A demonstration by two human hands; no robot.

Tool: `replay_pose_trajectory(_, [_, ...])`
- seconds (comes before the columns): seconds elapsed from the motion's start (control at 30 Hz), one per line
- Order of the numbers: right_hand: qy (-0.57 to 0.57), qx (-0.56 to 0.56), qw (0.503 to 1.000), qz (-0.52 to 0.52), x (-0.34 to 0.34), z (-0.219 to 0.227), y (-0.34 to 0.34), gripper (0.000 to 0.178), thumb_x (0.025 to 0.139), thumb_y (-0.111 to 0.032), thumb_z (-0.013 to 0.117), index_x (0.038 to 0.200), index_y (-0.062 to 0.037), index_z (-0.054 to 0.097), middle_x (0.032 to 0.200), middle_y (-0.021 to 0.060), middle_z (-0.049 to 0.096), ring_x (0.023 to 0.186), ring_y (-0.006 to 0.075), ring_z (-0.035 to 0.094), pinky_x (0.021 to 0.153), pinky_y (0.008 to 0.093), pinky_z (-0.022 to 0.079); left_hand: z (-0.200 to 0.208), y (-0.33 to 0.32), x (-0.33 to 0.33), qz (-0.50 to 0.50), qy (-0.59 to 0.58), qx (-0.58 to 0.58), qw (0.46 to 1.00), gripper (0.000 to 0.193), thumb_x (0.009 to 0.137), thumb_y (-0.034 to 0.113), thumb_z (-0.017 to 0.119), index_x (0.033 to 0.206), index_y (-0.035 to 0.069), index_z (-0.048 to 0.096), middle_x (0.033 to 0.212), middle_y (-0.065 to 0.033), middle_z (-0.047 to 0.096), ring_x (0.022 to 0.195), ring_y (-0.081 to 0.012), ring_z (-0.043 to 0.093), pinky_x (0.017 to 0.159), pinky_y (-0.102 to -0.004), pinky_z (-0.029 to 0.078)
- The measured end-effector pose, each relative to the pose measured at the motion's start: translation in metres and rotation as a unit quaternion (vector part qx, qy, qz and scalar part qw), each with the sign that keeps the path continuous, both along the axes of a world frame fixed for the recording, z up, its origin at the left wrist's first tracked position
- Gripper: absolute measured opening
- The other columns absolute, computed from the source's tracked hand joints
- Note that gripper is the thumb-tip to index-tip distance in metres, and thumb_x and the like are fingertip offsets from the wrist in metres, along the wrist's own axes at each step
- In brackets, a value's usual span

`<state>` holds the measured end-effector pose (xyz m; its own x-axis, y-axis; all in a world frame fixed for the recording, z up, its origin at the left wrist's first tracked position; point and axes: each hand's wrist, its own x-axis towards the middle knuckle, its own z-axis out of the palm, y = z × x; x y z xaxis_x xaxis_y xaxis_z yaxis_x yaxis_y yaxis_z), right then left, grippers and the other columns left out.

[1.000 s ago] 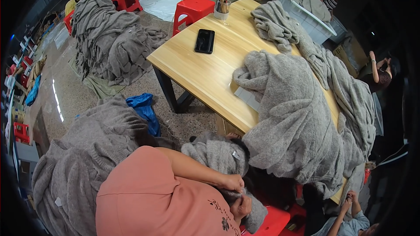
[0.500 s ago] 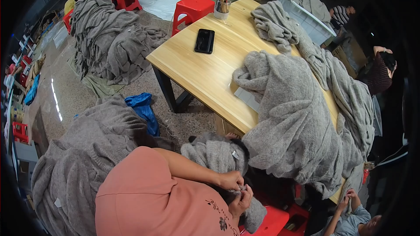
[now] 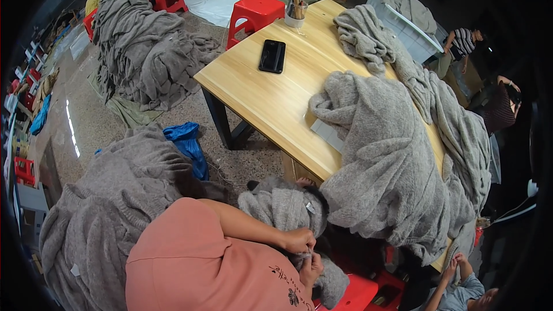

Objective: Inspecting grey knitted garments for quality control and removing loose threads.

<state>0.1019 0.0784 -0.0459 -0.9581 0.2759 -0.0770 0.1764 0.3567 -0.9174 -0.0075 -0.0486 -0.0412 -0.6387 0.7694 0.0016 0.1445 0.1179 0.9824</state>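
A grey knit sweater [image 3: 279,207] lies bunched over my lap, a small white label [image 3: 310,208] showing on it. My left hand [image 3: 298,241] is closed, its fingertips pinching a bit of the knit. Just below, my right hand [image 3: 311,269] pinches the same spot, the two hands almost touching. Whether a small tool sits between the fingers is too small to make out. Another part of the grey knit [image 3: 332,283] hangs past my right hand, over a red stool [image 3: 358,295].
A wooden table [image 3: 253,95] bears a black phone [image 3: 272,56], a cup of tools [image 3: 295,16] and heaped grey knits [image 3: 380,150]. More knit piles [image 3: 115,190] lie at left. A blue cloth [image 3: 190,150] lies on the floor. Co-worker's hands [image 3: 455,265] are at lower right.
My hands have shifted slightly left and drawn closer together, still pinching the knit. In the back right, a person in a striped top has moved more into view.
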Motion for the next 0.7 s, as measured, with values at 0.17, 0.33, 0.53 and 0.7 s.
replay_pose_trajectory(0.17, [-0.049,-0.084,0.995,-0.015,0.003,-0.004,0.004,0.007,0.077,-0.002,0.05,0.079,0.0024,0.055,0.063,0.0091,0.055,0.058,0.011,0.048,0.055,0.0273,0.042,-0.001,-0.001,0.006,0.014,0.034,-0.026,0.999,0.007,0.059,0.002,0.056,0.066,0.001,0.06,0.067,-0.0161,0.059,0.064,-0.032,0.058,0.056,-0.0364,0.045])
replay_pose_trajectory(0.33, [-0.017,0.05,0.999,-0.014,-0.004,0.016,-0.01,0.006,0.076,-0.002,0.051,0.075,0.0029,0.054,0.06,0.0106,0.054,0.053,0.0122,0.046,0.051,0.0296,0.04,0.006,-0.005,0.005,0.029,0.034,-0.027,0.999,0.009,0.061,0.003,0.055,0.068,0.001,0.06,0.066,-0.0165,0.059,0.065,-0.0325,0.058,0.056,-0.0377,0.045])
replay_pose_trajectory(0.53, [-0.07,0.027,0.997,-0.011,-0.004,-0.004,-0.008,0.01,0.076,-0.003,0.053,0.069,0.0039,0.052,0.056,0.0117,0.052,0.05,0.0124,0.043,0.047,0.0312,0.037,-0.008,-0.007,0.017,0.04,0.073,-0.055,0.995,0.006,0.063,0.005,0.054,0.067,0.002,0.057,0.066,-0.0169,0.059,0.066,-0.036,0.057,0.057,-0.0395,0.045])
replay_pose_trajectory(0.7, [-0.076,-0.085,0.993,-0.031,0.0,-0.001,-0.012,0.009,0.076,-0.004,0.053,0.07,0.0028,0.052,0.054,0.0148,0.05,0.048,0.0141,0.045,0.046,0.032,0.037,-0.004,-0.007,0.02,0.042,0.114,-0.025,0.992,0.005,0.063,0.006,0.054,0.066,0.002,0.055,0.066,-0.0181,0.058,0.067,-0.0379,0.056,0.056,-0.0419,0.044])
